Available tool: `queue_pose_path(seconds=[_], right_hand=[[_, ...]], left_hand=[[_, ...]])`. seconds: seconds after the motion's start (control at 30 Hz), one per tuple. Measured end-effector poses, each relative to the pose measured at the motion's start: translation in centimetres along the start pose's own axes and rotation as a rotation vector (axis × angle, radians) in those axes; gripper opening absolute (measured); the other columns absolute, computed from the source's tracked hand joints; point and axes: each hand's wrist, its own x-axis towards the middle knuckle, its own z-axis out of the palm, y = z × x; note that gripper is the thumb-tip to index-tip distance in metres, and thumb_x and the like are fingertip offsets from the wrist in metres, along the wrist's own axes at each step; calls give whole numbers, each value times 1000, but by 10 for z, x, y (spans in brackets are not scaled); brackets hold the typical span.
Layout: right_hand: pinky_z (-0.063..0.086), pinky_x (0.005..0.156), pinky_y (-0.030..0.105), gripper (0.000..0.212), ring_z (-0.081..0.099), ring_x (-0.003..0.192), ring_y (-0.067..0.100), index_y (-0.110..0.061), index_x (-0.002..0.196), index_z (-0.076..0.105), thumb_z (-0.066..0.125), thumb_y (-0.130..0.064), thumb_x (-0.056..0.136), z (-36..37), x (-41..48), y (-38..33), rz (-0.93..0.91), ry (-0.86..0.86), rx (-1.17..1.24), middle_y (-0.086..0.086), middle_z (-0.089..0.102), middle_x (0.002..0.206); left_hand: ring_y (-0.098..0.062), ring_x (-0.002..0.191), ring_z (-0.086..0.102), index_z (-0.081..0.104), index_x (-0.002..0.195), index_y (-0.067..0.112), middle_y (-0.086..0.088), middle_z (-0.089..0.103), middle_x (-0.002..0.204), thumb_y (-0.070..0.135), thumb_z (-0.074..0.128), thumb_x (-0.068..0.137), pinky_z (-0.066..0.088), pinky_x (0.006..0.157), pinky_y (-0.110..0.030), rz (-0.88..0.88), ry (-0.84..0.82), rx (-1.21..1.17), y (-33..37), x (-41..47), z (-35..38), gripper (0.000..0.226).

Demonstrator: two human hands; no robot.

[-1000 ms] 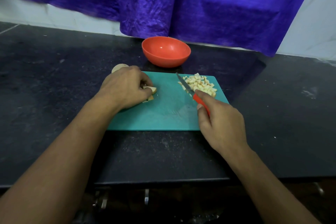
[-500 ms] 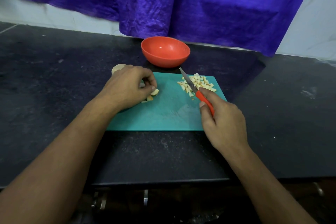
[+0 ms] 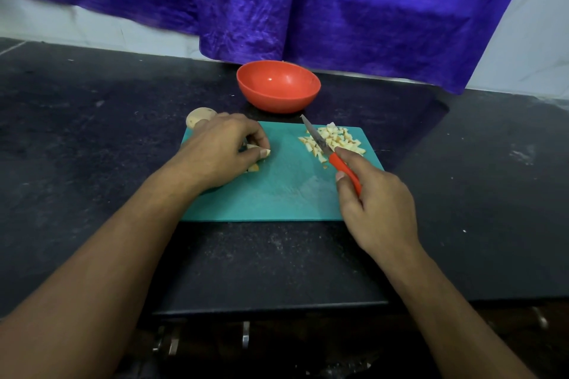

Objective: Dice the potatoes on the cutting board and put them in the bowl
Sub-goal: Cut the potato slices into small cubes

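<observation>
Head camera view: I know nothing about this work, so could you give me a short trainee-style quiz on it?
1. True or false: the round orange-red plastic bowl already holds diced potato.
2. Which hand grips the small orange-handled knife? A. left hand B. right hand C. neither
3. Fill in: the pile of pale diced potato pieces lies at the teal rectangular cutting board's far ____ corner.
Key: 1 false, the bowl is empty. 2 B; the left hand pinches a potato piece. 3 right.
</observation>
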Motion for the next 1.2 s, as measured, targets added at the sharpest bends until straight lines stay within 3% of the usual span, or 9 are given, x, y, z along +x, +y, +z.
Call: queue_pose_path(seconds=[0.13,0.3,0.4,0.5,0.77,0.87,1.03,1.13,1.2], right_hand=[[50,67,33,41,60,75,10,-29,142,59,55,-28,101,0,0,-1,9,-8,-6,-8,73,100],[46,66,30,41,59,75,7,-30,143,58,54,-29,102,0,1,-1,10,-16,-24,-9,73,101],[48,66,31,42,58,73,6,-31,144,57,53,-30,102,0,0,-1,7,-21,-26,-10,72,99],[43,63,29,42,52,68,3,-31,144,56,53,-30,102,1,1,0,5,-23,-38,-10,71,95],[37,58,27,41,47,59,1,-31,143,57,53,-30,102,1,1,0,9,-20,-31,-14,64,83],[35,56,24,41,45,57,-1,-30,143,57,54,-30,102,1,1,0,0,-16,-32,-15,61,80],[45,61,30,41,48,61,3,-31,142,57,53,-30,102,0,0,0,5,-21,-21,-11,68,89],[43,60,29,41,49,61,3,-31,142,57,53,-29,102,0,0,-1,6,-19,-18,-12,67,86],[41,60,29,41,50,61,2,-31,143,57,53,-30,102,0,0,-2,3,-25,-30,-13,65,83]], left_hand=[[-12,97,57,61,92,37,19,64,91,33,66,96,47,94,-49,14,137,-61,4,0,3,8],[-7,83,69,67,97,28,9,69,86,25,68,97,60,73,-37,41,111,-339,18,-1,14,3],[-4,83,66,67,92,32,15,71,82,36,69,93,55,82,-41,87,24,-248,24,1,25,4],[-11,96,59,70,94,34,17,69,89,45,65,93,46,91,-45,89,31,-27,26,3,29,12],[-18,104,54,73,101,36,12,66,100,41,62,97,29,85,-38,-36,168,180,14,1,19,13],[-18,104,55,74,98,36,13,67,98,44,65,94,31,87,-41,-49,150,176,13,0,16,12],[-21,104,56,72,91,35,11,67,96,35,69,92,27,83,-40,-123,204,221,12,0,14,3],[-20,102,55,72,95,35,12,65,97,30,69,92,32,85,-41,-51,258,179,12,0,17,6],[-18,100,57,73,96,36,14,66,97,40,68,91,41,90,-45,34,222,73,12,0,17,8]])
